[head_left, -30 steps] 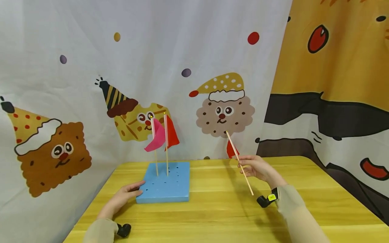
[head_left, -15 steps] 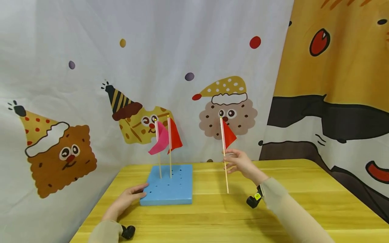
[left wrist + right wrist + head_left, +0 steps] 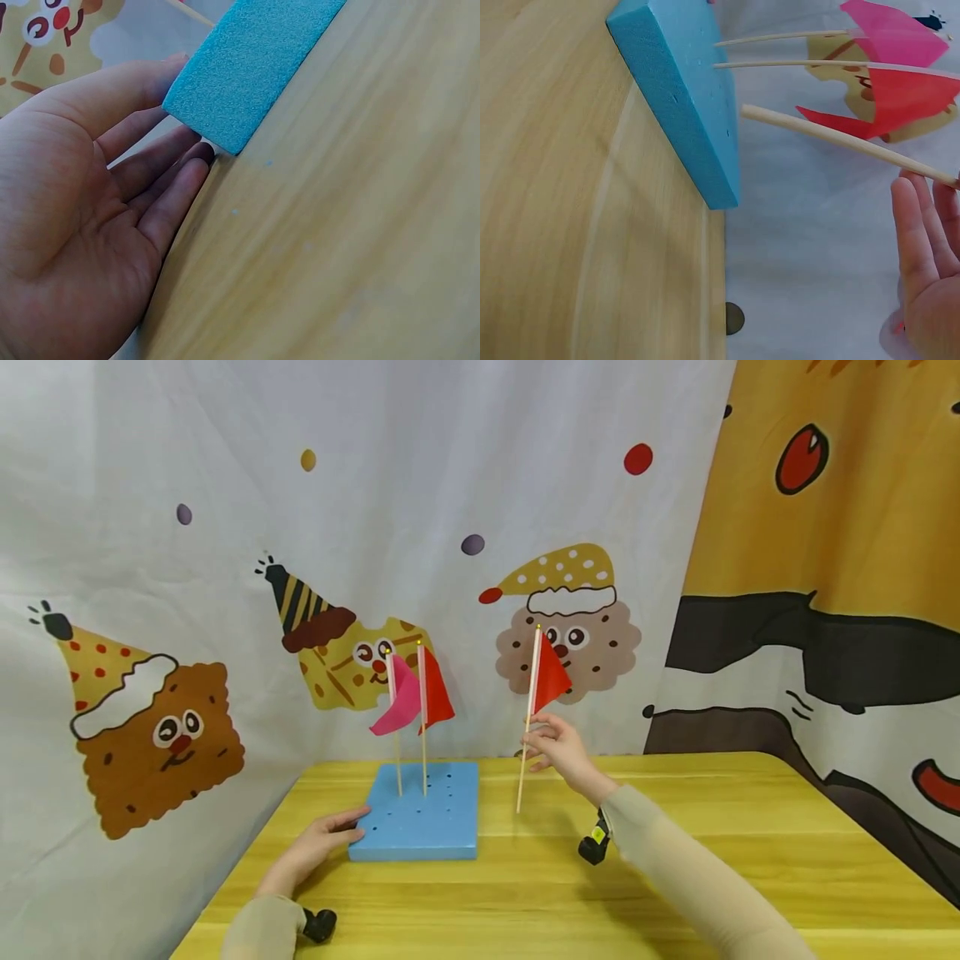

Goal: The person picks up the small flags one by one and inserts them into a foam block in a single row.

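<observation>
A blue foam board (image 3: 420, 839) with small holes lies on the table, and a pink flag (image 3: 401, 697) and a red flag (image 3: 437, 689) stand upright in it on thin wooden sticks. My left hand (image 3: 318, 850) rests at the board's left edge, thumb and fingers straight against its side; the left wrist view shows them at the foam corner (image 3: 225, 97). To the right of the board, my right hand (image 3: 558, 747) pinches the wooden stick of another red flag (image 3: 551, 677). That stick is nearly upright, and its bare lower end (image 3: 780, 120) points toward the board in the right wrist view.
The yellow wood-grain table (image 3: 600, 893) reaches back to a white cloth backdrop (image 3: 390, 485) printed with cartoon biscuits. A yellow-orange printed cloth (image 3: 847, 552) hangs at the right. Both wrists wear small black cameras (image 3: 592, 847).
My right hand has moved left toward the board with the red flag, turning its stick from slanted to nearly upright. My left hand stays at the board's edge.
</observation>
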Available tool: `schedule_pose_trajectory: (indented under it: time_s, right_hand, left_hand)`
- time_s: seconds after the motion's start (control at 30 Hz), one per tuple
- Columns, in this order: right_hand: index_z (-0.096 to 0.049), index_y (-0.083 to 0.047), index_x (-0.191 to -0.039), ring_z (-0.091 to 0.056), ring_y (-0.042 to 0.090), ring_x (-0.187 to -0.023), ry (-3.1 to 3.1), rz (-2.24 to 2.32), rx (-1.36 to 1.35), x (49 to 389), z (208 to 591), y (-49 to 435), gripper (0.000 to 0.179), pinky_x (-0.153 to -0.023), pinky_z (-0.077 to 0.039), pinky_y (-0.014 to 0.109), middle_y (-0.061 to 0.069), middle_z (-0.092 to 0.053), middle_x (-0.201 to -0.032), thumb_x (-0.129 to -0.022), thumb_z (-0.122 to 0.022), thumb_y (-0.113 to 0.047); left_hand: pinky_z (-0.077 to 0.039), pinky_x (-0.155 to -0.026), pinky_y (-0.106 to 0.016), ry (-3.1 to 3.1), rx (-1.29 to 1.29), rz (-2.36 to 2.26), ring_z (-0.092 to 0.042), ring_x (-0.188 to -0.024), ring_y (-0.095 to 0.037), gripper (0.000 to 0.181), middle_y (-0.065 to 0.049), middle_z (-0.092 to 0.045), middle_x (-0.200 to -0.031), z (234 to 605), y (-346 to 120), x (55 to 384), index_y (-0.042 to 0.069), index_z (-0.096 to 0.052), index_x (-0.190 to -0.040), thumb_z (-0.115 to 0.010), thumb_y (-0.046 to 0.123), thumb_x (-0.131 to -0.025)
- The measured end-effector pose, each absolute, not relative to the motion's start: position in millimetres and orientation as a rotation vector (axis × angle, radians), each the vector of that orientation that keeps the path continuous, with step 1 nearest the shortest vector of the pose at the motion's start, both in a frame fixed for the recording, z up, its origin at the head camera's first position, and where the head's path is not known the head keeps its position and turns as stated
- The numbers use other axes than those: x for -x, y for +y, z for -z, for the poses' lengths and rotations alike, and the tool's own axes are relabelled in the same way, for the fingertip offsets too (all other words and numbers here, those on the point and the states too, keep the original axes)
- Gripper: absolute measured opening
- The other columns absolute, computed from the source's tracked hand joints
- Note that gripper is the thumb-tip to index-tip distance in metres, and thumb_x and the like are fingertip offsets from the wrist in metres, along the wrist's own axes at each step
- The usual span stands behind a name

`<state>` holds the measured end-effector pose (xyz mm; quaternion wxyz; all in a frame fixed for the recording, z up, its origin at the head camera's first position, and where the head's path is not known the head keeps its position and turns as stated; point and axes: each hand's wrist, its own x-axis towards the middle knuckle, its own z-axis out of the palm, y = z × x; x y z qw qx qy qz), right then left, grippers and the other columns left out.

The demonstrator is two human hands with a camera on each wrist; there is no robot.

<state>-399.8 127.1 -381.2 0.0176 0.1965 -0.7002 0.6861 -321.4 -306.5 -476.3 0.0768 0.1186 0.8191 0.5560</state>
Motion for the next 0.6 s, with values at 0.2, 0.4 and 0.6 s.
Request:
schedule_pose_trajectory:
  time_s: [0.2,0.4,0.6]
  right_hand:
    - [-0.057,-0.004,-0.119,-0.069,0.034,-0.076,-2.165,-2.080,-0.662,406.4,379.6,105.0,0.026,-0.067,-0.055,0.058,0.011,-0.068,-0.092,-0.094,-0.064,-0.006]
    - [-0.058,-0.005,-0.118,-0.069,0.033,-0.076,-2.156,-2.064,-0.701,412.2,378.4,80.4,0.024,-0.064,-0.057,0.052,0.023,-0.066,-0.097,-0.094,-0.063,-0.006]
    - [-0.057,-0.004,-0.119,-0.067,0.036,-0.079,-2.159,-2.033,-0.756,417.2,372.4,56.7,0.025,-0.062,-0.058,0.047,0.026,-0.065,-0.100,-0.094,-0.063,-0.005]
  left_hand:
    - [-0.032,-0.107,-0.056,2.454,-0.343,-1.664,-0.034,-0.135,-0.042,0.057,-0.022,-0.035,-0.150,474.4,-307.2,319.7,0.003,-0.043,-0.146,-0.061,0.027,-0.097]
    - [-0.030,-0.108,-0.057,2.464,-0.321,-1.652,-0.037,-0.134,-0.041,0.058,-0.022,-0.035,-0.150,474.2,-306.7,317.9,0.004,-0.044,-0.146,-0.062,0.028,-0.097]
    - [-0.031,-0.108,-0.055,2.492,-0.309,-1.643,-0.036,-0.135,-0.040,0.058,-0.020,-0.037,-0.150,473.4,-304.3,319.4,0.007,-0.046,-0.146,-0.063,0.030,-0.096]
